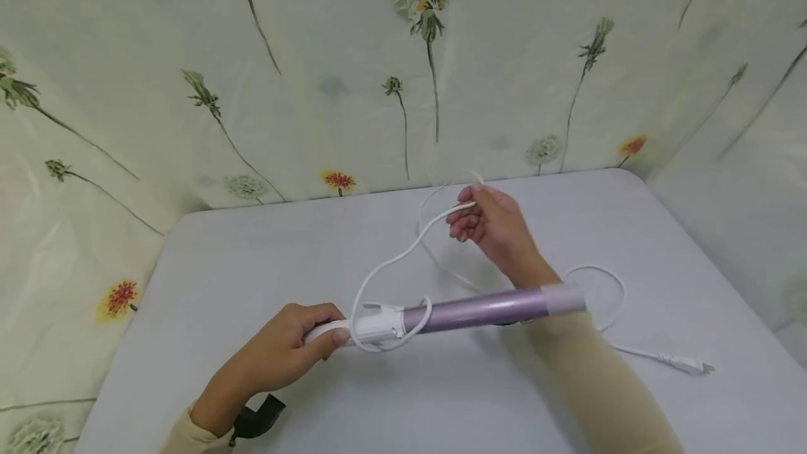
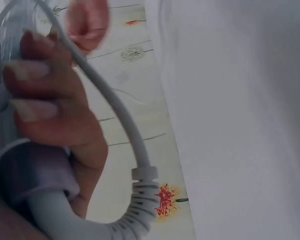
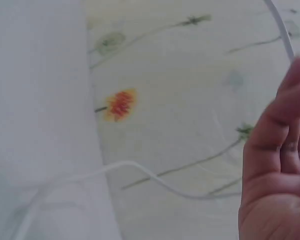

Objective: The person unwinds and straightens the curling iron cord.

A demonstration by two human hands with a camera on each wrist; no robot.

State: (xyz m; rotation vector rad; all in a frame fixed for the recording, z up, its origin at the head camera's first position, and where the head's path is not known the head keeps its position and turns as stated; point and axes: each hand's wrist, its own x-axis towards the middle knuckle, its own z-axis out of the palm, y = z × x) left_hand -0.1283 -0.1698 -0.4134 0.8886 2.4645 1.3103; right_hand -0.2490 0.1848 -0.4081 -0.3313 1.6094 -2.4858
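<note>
A curling iron (image 1: 476, 310) with a purple barrel and white handle is held level above the table, its barrel tip toward the right. My left hand (image 1: 290, 345) grips the handle; in the left wrist view the fingers (image 2: 55, 95) curl round it, and the cord's ribbed sleeve (image 2: 140, 205) bends away from the handle end. Above the barrel, my right hand (image 1: 494, 226) pinches the white power cord (image 1: 397, 258). One turn of cord loops round the iron where handle and barrel meet. In the right wrist view, cord (image 3: 285, 30) rises from the right fingertips.
The rest of the cord curls on the white table (image 1: 265, 258) to the right and ends in a plug (image 1: 687, 365). A black wrist-strap piece (image 1: 258, 417) shows beside the left wrist. Flower-printed sheeting (image 1: 328, 76) stands behind the table.
</note>
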